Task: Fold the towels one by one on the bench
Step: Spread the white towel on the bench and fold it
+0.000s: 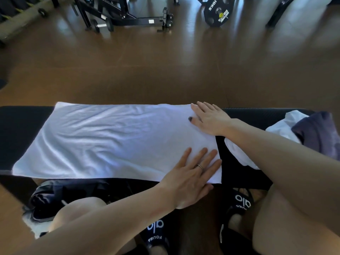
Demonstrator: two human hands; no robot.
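A white towel [114,138] lies spread flat along the black bench [20,137], its long side running left to right. My left hand [191,173] rests flat on the towel's near right corner, fingers spread, a ring on one finger. My right hand [207,116] lies flat on the far right corner with its fingers apart. Neither hand grips the cloth. More towels sit in a loose pile at the bench's right end: a white one [283,126] and a dark grey-purple one [318,133], partly hidden by my right forearm.
Dark cloth [60,196] lies heaped on the floor under the bench's near left. My knees and black slippers [241,199] are below the bench edge. Across the brown floor stand a black machine frame [128,17], a dumbbell [102,25] and a 10 kg plate [217,13].
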